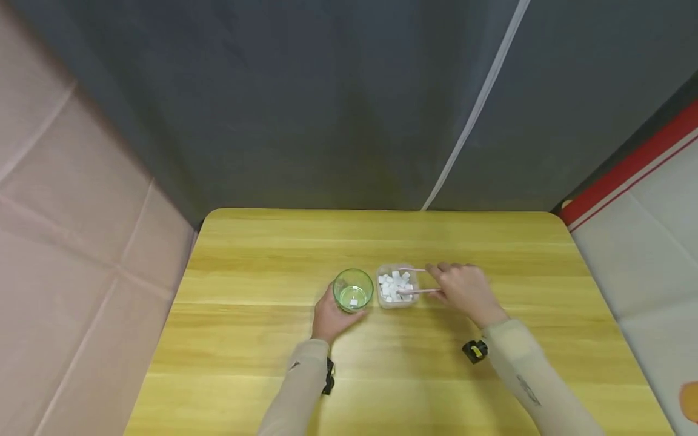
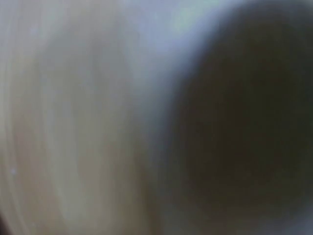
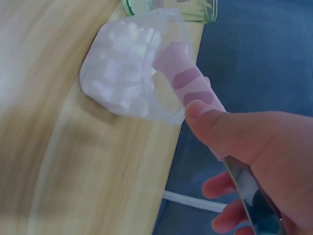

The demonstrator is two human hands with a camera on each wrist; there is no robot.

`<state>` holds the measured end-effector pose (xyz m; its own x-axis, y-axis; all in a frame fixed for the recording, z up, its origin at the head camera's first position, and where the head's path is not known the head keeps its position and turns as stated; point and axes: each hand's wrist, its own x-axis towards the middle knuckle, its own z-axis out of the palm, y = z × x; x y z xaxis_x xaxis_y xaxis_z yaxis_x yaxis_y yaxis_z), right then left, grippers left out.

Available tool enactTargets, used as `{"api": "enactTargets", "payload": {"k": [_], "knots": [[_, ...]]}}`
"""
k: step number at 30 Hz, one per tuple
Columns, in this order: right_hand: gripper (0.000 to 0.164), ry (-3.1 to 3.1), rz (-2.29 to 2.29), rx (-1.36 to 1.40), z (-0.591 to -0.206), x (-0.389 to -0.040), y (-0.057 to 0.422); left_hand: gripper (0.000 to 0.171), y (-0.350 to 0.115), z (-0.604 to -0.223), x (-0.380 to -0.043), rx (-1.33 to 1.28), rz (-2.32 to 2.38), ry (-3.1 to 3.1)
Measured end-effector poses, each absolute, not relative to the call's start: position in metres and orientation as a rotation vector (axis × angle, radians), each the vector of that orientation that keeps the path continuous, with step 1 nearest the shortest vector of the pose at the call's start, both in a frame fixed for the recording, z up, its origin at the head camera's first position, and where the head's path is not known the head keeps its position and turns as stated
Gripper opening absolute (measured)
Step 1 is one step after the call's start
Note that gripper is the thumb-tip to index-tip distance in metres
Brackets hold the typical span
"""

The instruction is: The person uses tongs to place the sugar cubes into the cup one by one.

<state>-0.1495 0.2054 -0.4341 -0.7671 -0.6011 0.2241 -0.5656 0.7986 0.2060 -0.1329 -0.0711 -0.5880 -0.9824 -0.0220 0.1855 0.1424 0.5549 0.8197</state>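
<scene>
"One green glass (image 1: 349, 281): what holds it?"

"The left hand (image 1: 329, 320), curled round it at the wooden table (image 1: 245, 363), with a lone white cube (image 1: 354, 301) on the glass's bottom."

"And the right hand (image 1: 463, 290)?"

"It grips the pink tongs (image 3: 188, 81), which are spread apart."

"Their tips (image 1: 400, 293)?"

"Over the clear tub (image 3: 115, 63) of white cubes (image 1: 388, 289), just right of the glass; whether they touch any, one cannot tell."

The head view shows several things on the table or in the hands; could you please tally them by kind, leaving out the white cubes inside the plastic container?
Green tumbler: 1
Clear plastic container: 1
Pair of pink-tipped tongs: 1
White cube inside the tumbler: 1
Total: 4
</scene>
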Motion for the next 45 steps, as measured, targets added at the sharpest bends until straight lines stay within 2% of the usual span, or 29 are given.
{"api": "enactTargets", "payload": {"k": [13, 27, 37, 45], "knots": [[0.042, -2.787, -0.333, 0.974, -0.444, -0.158, 0.177, 0.091, -0.069, -0.587, -0.132, -0.043, -1.324, -2.680], [0.029, -2.819, -0.249, 0.951, -0.450, -0.156, 0.178, 0.090, -0.065, -0.588, -0.135, -0.048, -1.251, -2.679], [0.034, -2.842, -0.121, 0.871, -0.453, -0.149, 0.187, 0.090, -0.065, -0.593, -0.136, -0.077, -1.233, -2.662], [0.034, -2.755, 0.005, 0.825, -0.435, -0.143, 0.186, 0.091, -0.065, -0.593, -0.136, -0.071, -1.220, -2.673]]}}
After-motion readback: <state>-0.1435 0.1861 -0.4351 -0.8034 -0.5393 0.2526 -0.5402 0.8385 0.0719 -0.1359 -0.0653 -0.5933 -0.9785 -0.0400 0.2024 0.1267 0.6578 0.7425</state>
